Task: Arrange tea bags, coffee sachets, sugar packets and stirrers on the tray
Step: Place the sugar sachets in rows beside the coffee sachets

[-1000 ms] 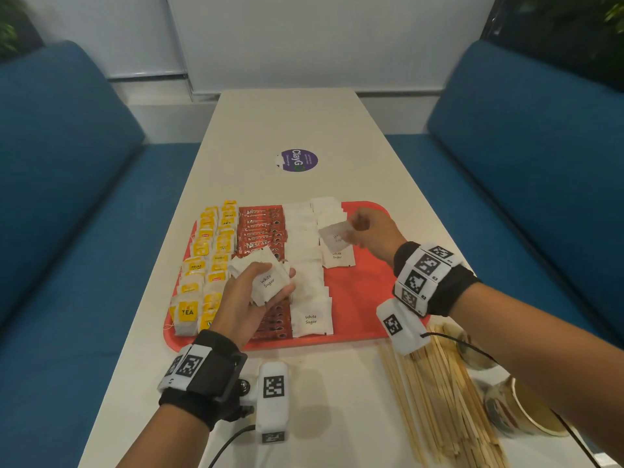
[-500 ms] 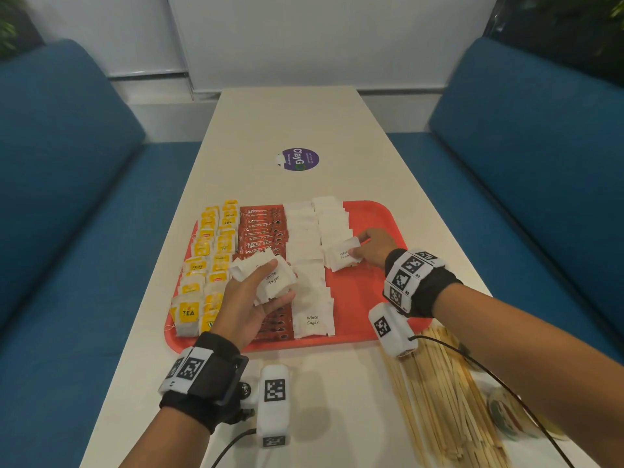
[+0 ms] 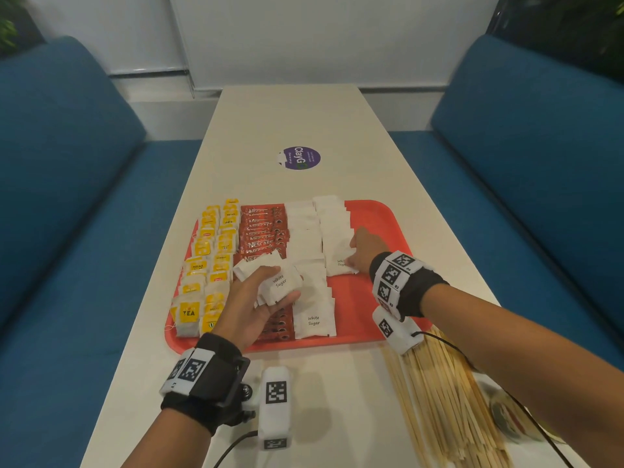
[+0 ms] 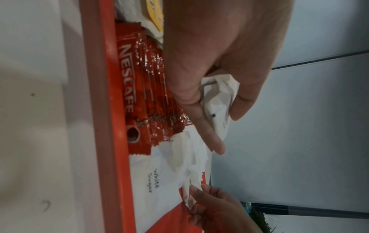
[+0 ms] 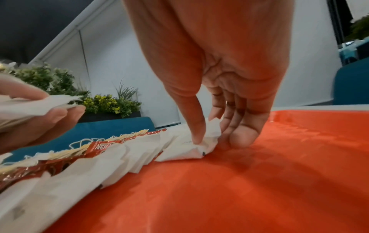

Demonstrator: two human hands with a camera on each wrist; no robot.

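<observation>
A red tray point(image 3: 374, 298) holds two columns of yellow tea bags point(image 3: 209, 265), a column of red coffee sachets point(image 3: 263, 238) and two columns of white sugar packets point(image 3: 305, 231). Above the sachets, my left hand point(image 3: 266, 292) grips a stack of sugar packets point(image 3: 273, 282), seen also as the stack point(image 4: 217, 100) in the left wrist view. My right hand point(image 3: 366, 248) pinches one sugar packet point(image 3: 341, 265) down on the tray at the near end of the right sugar column; thumb and fingers hold its edge point(image 5: 207, 138). Wooden stirrers point(image 3: 445, 400) lie on the table right of the tray.
The tray's right part point(image 5: 259, 173) is bare red plastic. A purple round sticker point(image 3: 300, 158) is on the white table beyond the tray. A paper cup point(image 3: 506, 417) lies by the stirrers at the near right. Blue sofas point(image 3: 67, 197) flank the table.
My right hand has come down from above the tray with a sugar packet and set it at the near end of the right sugar column. My left hand has kept its stack in place.
</observation>
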